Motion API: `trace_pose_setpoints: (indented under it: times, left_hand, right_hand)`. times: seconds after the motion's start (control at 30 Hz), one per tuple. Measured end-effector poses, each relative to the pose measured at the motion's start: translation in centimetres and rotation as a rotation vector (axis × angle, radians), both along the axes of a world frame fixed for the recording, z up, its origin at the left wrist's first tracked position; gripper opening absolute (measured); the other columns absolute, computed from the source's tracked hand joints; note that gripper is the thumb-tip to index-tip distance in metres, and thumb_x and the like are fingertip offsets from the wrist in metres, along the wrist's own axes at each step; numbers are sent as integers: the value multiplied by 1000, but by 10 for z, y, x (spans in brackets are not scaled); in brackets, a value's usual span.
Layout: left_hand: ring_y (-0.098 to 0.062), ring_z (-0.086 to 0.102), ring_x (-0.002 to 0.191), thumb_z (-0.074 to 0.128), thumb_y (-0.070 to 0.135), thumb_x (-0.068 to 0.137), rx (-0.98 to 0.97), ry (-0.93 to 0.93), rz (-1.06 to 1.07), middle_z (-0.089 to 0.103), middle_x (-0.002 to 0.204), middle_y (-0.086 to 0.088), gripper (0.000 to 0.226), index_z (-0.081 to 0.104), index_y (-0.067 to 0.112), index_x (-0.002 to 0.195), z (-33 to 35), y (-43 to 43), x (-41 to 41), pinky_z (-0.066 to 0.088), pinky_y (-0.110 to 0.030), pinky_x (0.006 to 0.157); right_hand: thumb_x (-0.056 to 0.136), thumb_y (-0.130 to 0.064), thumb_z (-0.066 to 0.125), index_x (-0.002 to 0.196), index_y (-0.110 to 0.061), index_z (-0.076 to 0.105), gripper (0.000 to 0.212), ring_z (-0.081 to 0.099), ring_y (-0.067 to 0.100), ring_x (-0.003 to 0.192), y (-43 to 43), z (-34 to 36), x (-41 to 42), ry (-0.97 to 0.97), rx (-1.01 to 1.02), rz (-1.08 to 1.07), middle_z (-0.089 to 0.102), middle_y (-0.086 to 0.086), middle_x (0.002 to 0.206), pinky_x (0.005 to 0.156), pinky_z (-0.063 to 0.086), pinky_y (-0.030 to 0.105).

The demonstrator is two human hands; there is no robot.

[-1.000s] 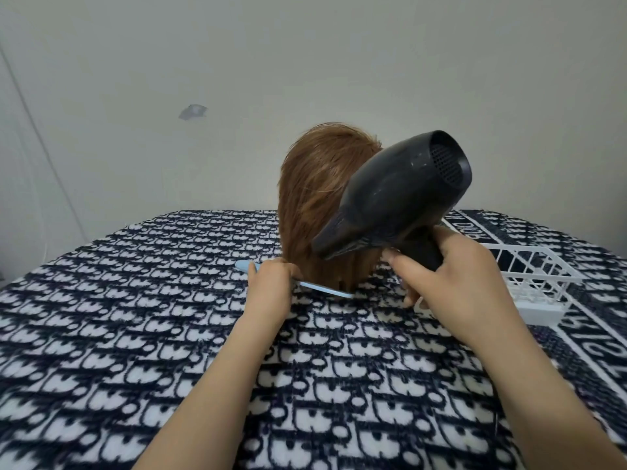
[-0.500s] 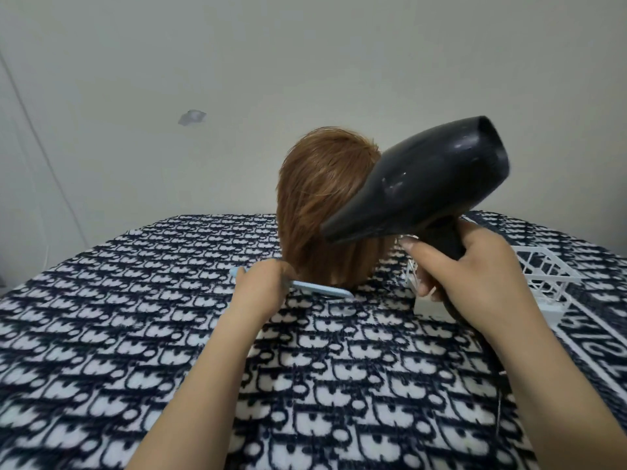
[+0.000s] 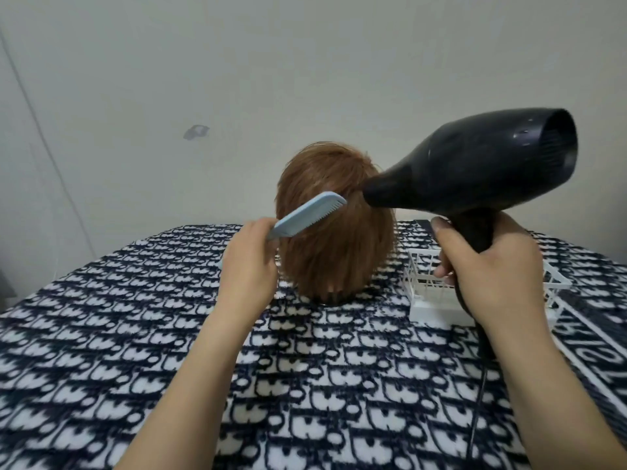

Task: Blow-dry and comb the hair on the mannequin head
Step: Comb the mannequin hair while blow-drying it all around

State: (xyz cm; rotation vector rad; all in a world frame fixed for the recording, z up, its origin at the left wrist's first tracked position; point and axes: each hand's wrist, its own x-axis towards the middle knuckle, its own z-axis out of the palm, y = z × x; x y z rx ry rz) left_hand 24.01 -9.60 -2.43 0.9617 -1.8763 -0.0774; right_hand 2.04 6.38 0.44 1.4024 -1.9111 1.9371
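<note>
Navy-and-white patterned blanket (image 3: 135, 385) covers the work surface. Left hand (image 3: 247, 266) grips the handle of a light blue comb (image 3: 305, 215), teeth laid against the left side of the brown hair. Right hand (image 3: 492, 269) wraps round the handle of the black hair dryer (image 3: 475, 171), nozzle at the hair's upper right. Cord (image 3: 480, 385) hangs below the wrist. Mannequin head (image 3: 339, 245) stands upright mid-blanket. White basket (image 3: 431, 300) just to its right, partly behind the right hand. Plain wall beyond, with one grey mark (image 3: 196, 131).

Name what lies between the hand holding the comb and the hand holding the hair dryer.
Head view: the mannequin head stands between the left hand, gripping the comb, and the right hand, gripping the hair dryer; a white basket corner too.
</note>
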Motion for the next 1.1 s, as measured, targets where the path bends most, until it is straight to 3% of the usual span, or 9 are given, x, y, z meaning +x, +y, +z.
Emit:
trace_pose_setpoints:
  times: [0.17, 0.4, 0.57, 0.63, 0.73, 0.93, 1.1]
  left_hand:
    - [-28, 53, 92, 46, 8, 96, -13, 99, 85, 60, 101, -10, 20, 57, 12, 113, 31, -5, 1, 36, -34, 71]
    - [-38, 53, 105, 46, 12, 95, 36, -114, 187, 57, 114, -16, 28, 54, 15, 121, 86, -21, -23, 44, -50, 87]
    - [-37, 52, 106, 47, 14, 92, 119, -294, 257, 54, 112, -10, 32, 51, 24, 122, 83, -18, -48, 40, -47, 88]
    - [-36, 52, 104, 47, 8, 89, 83, -308, 262, 53, 111, -10, 38, 49, 24, 123, 77, -13, -54, 38, -46, 86]
    - [-34, 50, 103, 50, 3, 83, 9, -334, 282, 50, 112, -7, 47, 47, 25, 125, 69, -7, -57, 36, -45, 85]
    - [-31, 49, 97, 47, 3, 89, -115, -360, 304, 50, 109, -7, 39, 49, 24, 122, 52, 4, -60, 32, -42, 82]
    - [-28, 46, 91, 46, 3, 90, -180, -409, 301, 49, 103, -4, 36, 49, 24, 119, 40, 8, -61, 29, -40, 76]
  right_hand:
    - [91, -37, 68, 82, -24, 62, 17, 66, 9, 46, 3, 2, -3, -54, -32, 35, 71, -4, 61, 59, 52, 33]
    - [91, -36, 68, 84, -24, 63, 14, 66, 11, 48, 9, 6, -7, -90, -42, 95, 70, -1, 60, 55, 55, 37]
    - [93, -35, 68, 84, -24, 63, 14, 67, 12, 49, 11, 8, -7, -127, -106, 97, 70, -2, 62, 52, 54, 32]
    - [93, -34, 68, 84, -26, 63, 13, 68, 12, 50, 13, 11, -8, -149, -133, 105, 70, -4, 65, 48, 52, 23]
    - [93, -33, 69, 84, -25, 62, 14, 67, 10, 49, 15, 13, -10, -152, -130, 105, 69, -3, 64, 47, 51, 19]
    - [93, -33, 69, 84, -22, 63, 15, 67, 12, 48, 14, 11, -9, -161, -103, 95, 69, -1, 63, 52, 54, 33]
    - [92, -34, 68, 86, -22, 64, 15, 67, 10, 49, 14, 11, -9, -138, -94, 91, 70, -3, 65, 51, 58, 31]
